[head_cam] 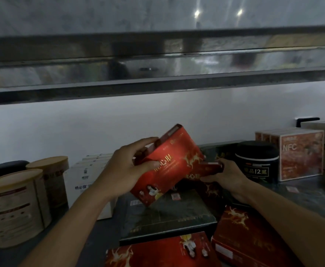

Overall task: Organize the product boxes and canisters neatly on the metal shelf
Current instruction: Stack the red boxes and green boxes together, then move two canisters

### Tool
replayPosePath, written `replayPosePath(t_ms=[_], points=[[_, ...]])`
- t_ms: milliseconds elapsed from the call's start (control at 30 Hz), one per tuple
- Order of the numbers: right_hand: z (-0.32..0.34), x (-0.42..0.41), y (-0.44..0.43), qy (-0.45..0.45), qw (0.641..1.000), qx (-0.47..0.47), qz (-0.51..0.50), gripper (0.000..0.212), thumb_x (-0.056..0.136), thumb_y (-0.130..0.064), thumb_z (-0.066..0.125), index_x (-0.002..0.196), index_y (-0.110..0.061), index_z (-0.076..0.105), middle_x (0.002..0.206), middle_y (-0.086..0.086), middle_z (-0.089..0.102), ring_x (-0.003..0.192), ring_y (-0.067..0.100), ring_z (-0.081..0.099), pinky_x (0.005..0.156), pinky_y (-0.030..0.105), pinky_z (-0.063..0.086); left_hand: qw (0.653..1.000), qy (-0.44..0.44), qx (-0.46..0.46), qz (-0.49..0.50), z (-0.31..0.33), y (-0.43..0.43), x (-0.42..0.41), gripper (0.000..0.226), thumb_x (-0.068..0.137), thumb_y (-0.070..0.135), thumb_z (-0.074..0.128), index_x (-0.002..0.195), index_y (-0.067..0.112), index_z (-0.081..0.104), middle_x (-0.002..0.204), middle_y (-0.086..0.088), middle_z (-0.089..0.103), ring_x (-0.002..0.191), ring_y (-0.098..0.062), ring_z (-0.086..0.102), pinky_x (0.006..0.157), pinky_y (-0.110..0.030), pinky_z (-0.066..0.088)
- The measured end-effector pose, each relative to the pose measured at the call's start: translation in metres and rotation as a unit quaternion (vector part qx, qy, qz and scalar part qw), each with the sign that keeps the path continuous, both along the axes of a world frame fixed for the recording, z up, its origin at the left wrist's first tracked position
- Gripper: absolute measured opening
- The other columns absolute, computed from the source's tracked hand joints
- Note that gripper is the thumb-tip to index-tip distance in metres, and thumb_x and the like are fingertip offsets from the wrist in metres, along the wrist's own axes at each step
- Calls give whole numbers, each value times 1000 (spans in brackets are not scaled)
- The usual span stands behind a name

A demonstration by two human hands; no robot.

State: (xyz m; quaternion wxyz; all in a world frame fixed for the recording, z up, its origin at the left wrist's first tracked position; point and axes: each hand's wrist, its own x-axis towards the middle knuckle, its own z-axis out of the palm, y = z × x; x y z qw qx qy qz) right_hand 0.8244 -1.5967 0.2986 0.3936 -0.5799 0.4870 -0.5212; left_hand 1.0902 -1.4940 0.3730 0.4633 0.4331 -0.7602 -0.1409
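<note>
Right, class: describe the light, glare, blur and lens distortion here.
Head view: dim overall; two glare spots flare on the panel above; the upper shelf edge bows from the wide-angle lens; the red box gripped by the left hand and a second red box in the right hand are motion-blurred; print on the beige canisters is too soft to read.
</note>
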Motion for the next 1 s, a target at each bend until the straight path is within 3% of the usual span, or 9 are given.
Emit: replayPosePath(t_ms=[167,300,367,433,533,667,733,833,1000], points=[[0,0,2,-1,1000,-7,5,40,67,5,84,101,-5,64,93,11,72,87,23,70,70,28,56,996,-87,16,-26,3,6,-5,52,85,28,71,124,54,48,109,36,53,94,24,53,71,-3,47],[0,-1,1,10,1000,0,4,41,67,6,83,102,-3,64,93,14,72,86,26,70,72,33,58,990,-140,-3,-27,0,18,-7,54,85,26,72,122,57,49,116,29,58,101,13,57,85,-15,53],[1,-1,2,17,1000,-1,5,38,70,7,81,101,-3,63,90,14,70,81,24,69,62,28,56,977,-212,-19,-10,-7,28,-8,56,85,32,70,129,56,45,119,26,56,105,9,53,91,-19,50],[2,0,5,18,1000,-7,3,35,72,7,80,101,-2,62,88,13,69,77,21,68,53,21,54,956,-285,-59,21,-16,39,-10,56,89,41,62,136,56,36,121,28,51,107,11,45,96,-15,42],[2,1,4,22,1000,-18,-4,36,73,9,78,104,1,61,84,14,67,72,20,67,48,18,51,937,-330,-104,40,-26,55,-12,54,91,53,48,139,58,24,122,31,44,105,10,39,90,-7,36],[0,0,0,12,1000,-14,2,46,67,8,83,107,3,61,88,14,69,74,23,69,56,25,55,922,-361,-131,46,-37,64,-11,59,86,71,36,142,55,25,128,27,50,101,6,41,83,-7,37],[-1,0,-2,14,1000,-14,6,50,65,6,86,108,1,62,93,15,70,82,25,70,66,32,59,917,-374,-127,46,-41,66,-10,61,87,68,32,144,48,28,127,23,56,99,7,42,82,-7,34],[-2,0,-2,15,1000,-10,4,52,62,3,88,107,-1,63,98,17,71,90,30,70,81,43,60,909,-396,-121,35,-44,66,-9,61,88,67,31,146,51,20,133,26,48,108,9,37,88,-8,30],[0,1,0,22,1000,-4,4,54,62,1,89,109,-1,63,99,16,70,92,30,70,80,42,60,913,-396,-101,15,-43,68,-9,59,86,65,35,142,58,16,135,30,41,113,9,33,95,-11,27]])
